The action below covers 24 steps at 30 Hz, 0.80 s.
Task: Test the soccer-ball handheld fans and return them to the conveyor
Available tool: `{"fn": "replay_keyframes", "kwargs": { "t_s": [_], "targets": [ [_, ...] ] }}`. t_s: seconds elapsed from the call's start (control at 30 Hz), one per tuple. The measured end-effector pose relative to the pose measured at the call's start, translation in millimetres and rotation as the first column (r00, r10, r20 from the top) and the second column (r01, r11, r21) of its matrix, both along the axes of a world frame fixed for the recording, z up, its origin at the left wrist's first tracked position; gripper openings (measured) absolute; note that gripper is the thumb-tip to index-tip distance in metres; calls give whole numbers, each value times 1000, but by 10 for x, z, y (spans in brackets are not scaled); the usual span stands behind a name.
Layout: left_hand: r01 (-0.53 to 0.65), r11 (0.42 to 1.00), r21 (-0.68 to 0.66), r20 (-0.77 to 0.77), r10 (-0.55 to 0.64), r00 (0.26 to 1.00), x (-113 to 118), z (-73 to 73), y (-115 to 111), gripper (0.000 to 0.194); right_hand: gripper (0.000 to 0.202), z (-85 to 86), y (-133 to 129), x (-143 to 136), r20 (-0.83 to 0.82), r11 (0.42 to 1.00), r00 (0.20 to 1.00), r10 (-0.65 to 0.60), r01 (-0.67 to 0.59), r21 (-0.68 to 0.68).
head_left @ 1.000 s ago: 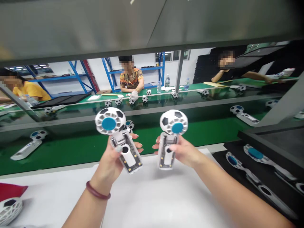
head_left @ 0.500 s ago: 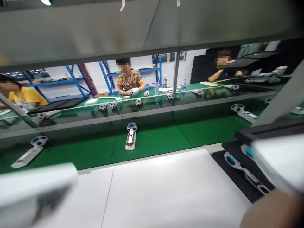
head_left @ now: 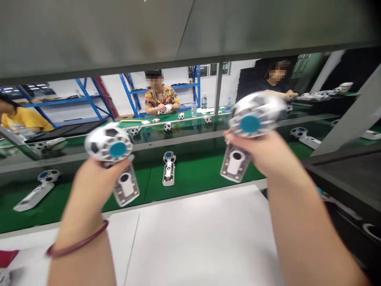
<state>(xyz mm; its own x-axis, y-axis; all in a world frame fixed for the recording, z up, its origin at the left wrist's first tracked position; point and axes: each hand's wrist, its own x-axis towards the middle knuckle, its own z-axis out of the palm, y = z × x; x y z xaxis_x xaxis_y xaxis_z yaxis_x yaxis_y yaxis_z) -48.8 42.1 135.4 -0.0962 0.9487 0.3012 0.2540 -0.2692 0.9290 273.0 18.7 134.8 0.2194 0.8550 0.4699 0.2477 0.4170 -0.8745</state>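
My left hand (head_left: pixel 92 182) is wrapped round the neck of a soccer-ball handheld fan (head_left: pixel 102 141), its black-and-white head with a blue disc upward and its handle, parts inside showing, hanging below. In the same way my right hand (head_left: pixel 263 153) grips a second soccer-ball handheld fan (head_left: pixel 256 111), slightly blurred. Both fans are held up over the near side of the green conveyor belt (head_left: pixel 196 167). Between them a third handheld fan (head_left: pixel 168 169) lies on the belt. Below my arms, white sheets (head_left: pixel 193 234) cover the bench.
Another fan (head_left: pixel 37 192) lies on the belt at left, and one (head_left: pixel 305 137) at right. Black trays (head_left: pixel 351 190) stand at my right. A metal shelf (head_left: pixel 119 35) hangs low overhead, with a post (head_left: pixel 218 85) beneath. Several people sit across the belt, one in a patterned shirt (head_left: pixel 162 99).
Both hands have moved forward from the lower corners, carrying the two fans out over the belt. The fan lying between them has shifted slightly right in view.
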Motion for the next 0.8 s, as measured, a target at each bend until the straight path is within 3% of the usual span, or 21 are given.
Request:
{"fn": "replay_keyframes", "kwargs": {
  "t_s": [0.07,0.13,0.2,0.27,0.33,0.37,0.47,0.6,0.8],
  "targets": [
    [-151,988,31,-229,155,961,9,-178,262,23,38,-208,303,-89,153,988,988,-7,30,-148],
    [-189,981,-37,-428,155,891,9,-410,511,43,60,-465,564,-104,223,960,975,-28,88,-265],
    [-237,970,-54,-508,177,843,14,-626,691,69,84,-681,729,-71,260,923,964,-60,153,-354],
    [-258,961,103,-564,270,780,60,-791,785,73,90,-791,795,-33,306,907,942,-136,243,-345],
    [-140,962,235,-641,262,722,173,-919,807,56,84,-802,798,-25,323,918,923,-209,299,-260],
    [-50,970,238,-685,204,699,252,-983,798,48,81,-786,790,-34,314,928,922,-226,302,-217],
    [127,989,70,-757,-31,653,527,-1198,734,39,76,-742,776,-88,281,946,936,-210,267,-184],
    [144,990,-15,-769,-103,631,773,-1427,644,43,76,-789,805,-136,275,943,945,-177,243,-228],
    [156,987,-41,-755,-133,642,878,-1442,630,34,75,-823,816,-144,264,950,951,-160,220,-220]
  ]
}}
